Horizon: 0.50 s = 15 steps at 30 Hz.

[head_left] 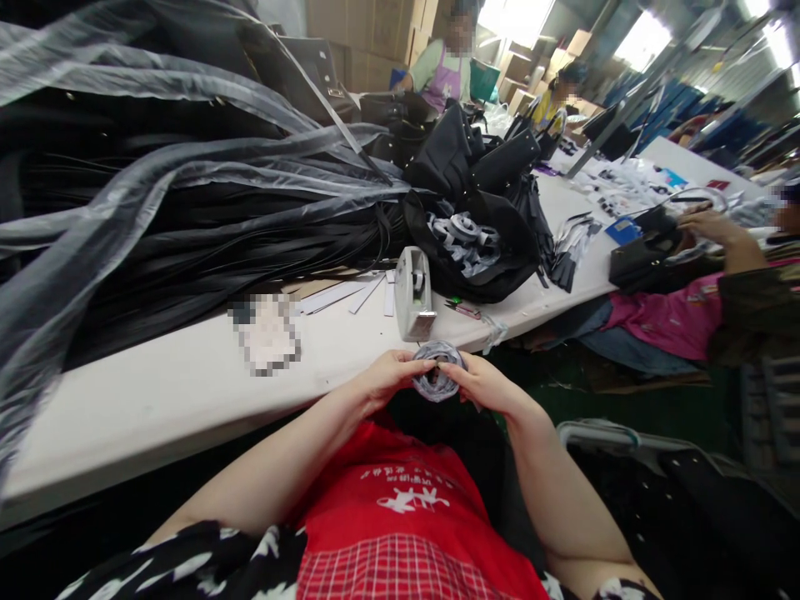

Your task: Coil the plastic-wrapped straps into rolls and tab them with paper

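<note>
Between my two hands, just off the table's front edge, is a coiled strap in greyish clear plastic wrap (436,392), its round opening facing up. My left hand (395,375) pinches the coil from the left, thumb laid over its rim. From the other side my right hand (484,382) grips it, thumb also reaching over the middle. The fingers underneath are partly hidden. A pale tape dispenser (412,292) stands on the table just beyond the coil. Behind it, an open black bag (509,275) holds several similar wrapped coils (466,237).
Long black straps (281,242) and plastic-wrapped strips (143,179) heap along the left of the white table (187,392). Small scissors (462,310) lie beside the dispenser. Black bags (443,154) pile up behind. A co-worker's hand (709,225) works at the right.
</note>
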Each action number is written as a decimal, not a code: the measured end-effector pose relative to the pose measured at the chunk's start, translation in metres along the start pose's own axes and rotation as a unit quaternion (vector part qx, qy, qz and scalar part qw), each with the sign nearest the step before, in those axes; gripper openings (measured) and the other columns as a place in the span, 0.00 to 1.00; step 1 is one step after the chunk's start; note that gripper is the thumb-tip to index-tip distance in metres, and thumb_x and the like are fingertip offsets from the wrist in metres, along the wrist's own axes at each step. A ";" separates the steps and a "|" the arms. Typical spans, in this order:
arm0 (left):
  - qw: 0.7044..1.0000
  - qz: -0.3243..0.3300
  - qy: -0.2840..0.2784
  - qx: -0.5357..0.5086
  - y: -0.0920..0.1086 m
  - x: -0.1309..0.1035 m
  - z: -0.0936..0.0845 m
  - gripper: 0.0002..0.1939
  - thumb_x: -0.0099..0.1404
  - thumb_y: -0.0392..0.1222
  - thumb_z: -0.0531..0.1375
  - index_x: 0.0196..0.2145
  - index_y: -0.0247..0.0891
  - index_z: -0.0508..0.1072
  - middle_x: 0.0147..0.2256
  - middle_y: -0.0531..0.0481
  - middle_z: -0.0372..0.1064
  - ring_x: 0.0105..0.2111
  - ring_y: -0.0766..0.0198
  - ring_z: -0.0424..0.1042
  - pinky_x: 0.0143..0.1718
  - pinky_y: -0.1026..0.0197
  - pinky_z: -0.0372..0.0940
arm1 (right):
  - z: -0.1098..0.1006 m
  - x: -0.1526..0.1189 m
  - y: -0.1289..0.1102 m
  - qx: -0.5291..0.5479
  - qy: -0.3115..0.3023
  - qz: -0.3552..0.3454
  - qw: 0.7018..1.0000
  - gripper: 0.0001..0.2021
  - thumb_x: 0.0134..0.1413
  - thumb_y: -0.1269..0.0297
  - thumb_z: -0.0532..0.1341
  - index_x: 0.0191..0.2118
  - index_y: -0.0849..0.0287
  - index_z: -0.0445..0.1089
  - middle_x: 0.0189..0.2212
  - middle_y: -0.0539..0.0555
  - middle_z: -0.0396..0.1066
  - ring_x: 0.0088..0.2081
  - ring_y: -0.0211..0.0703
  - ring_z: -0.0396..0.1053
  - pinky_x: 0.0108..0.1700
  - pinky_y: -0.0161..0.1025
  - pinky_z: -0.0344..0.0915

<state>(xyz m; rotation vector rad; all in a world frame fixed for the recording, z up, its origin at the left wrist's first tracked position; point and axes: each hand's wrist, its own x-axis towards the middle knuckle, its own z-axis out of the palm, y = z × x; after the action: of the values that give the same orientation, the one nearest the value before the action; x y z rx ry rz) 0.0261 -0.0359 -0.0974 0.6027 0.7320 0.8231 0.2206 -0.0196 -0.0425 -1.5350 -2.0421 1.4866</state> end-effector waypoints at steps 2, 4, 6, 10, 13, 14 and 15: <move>1.000 -0.004 -0.007 -0.021 -0.001 -0.001 0.002 0.19 0.48 0.48 0.72 0.32 0.30 0.79 0.29 0.44 0.76 0.28 0.63 0.73 0.36 0.61 0.65 | -0.001 -0.001 -0.001 -0.003 -0.005 0.005 1.000 0.21 0.60 0.46 0.54 0.41 0.61 0.67 0.23 0.49 0.67 0.20 0.36 0.64 0.19 0.32 0.61; 0.999 0.004 -0.024 -0.039 -0.001 -0.002 0.003 0.17 0.50 0.47 0.71 0.32 0.31 0.79 0.29 0.45 0.76 0.28 0.64 0.72 0.35 0.62 0.64 | -0.002 -0.002 -0.002 -0.003 -0.013 0.007 1.000 0.20 0.60 0.46 0.55 0.41 0.61 0.68 0.24 0.50 0.67 0.20 0.36 0.64 0.19 0.31 0.61; 0.997 0.015 -0.045 -0.054 0.000 -0.003 0.004 0.15 0.51 0.45 0.70 0.33 0.31 0.78 0.27 0.46 0.74 0.27 0.65 0.71 0.34 0.63 0.64 | -0.001 -0.003 -0.003 0.000 -0.024 0.006 1.000 0.19 0.60 0.47 0.55 0.42 0.60 0.68 0.25 0.50 0.68 0.20 0.35 0.63 0.19 0.31 0.61; 0.997 0.039 -0.036 -0.047 0.003 -0.004 0.005 0.15 0.50 0.45 0.69 0.33 0.33 0.77 0.27 0.47 0.73 0.26 0.64 0.70 0.31 0.63 0.63 | 0.002 -0.002 -0.005 -0.013 -0.040 -0.013 0.999 0.19 0.60 0.48 0.55 0.42 0.61 0.68 0.24 0.49 0.67 0.20 0.35 0.63 0.19 0.30 0.62; 0.992 0.095 0.036 0.068 0.009 -0.002 0.008 0.19 0.53 0.51 0.67 0.38 0.35 0.77 0.31 0.46 0.75 0.29 0.61 0.71 0.32 0.62 0.64 | 0.006 0.001 -0.008 -0.048 -0.056 -0.019 0.997 0.18 0.60 0.49 0.57 0.41 0.61 0.68 0.24 0.49 0.68 0.19 0.35 0.63 0.18 0.30 0.59; 0.985 0.112 0.046 0.124 0.011 -0.001 0.008 0.20 0.54 0.52 0.66 0.39 0.35 0.77 0.32 0.47 0.75 0.30 0.61 0.71 0.33 0.62 0.64 | 0.007 0.002 -0.008 -0.058 -0.063 -0.020 0.996 0.18 0.59 0.49 0.58 0.40 0.61 0.68 0.24 0.49 0.68 0.19 0.34 0.63 0.17 0.29 0.58; 0.976 0.124 0.040 0.176 0.013 -0.001 0.009 0.20 0.55 0.54 0.65 0.38 0.35 0.77 0.32 0.47 0.75 0.31 0.61 0.71 0.33 0.63 0.64 | 0.008 0.003 -0.008 -0.062 -0.070 -0.019 0.995 0.18 0.59 0.50 0.58 0.41 0.61 0.68 0.23 0.49 0.68 0.19 0.34 0.64 0.17 0.29 0.58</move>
<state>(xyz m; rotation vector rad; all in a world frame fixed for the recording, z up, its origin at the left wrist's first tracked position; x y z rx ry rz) 0.0273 -0.0309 -0.0818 0.9988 0.8962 0.9583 0.2090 -0.0221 -0.0408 -1.4635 -2.2702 1.5189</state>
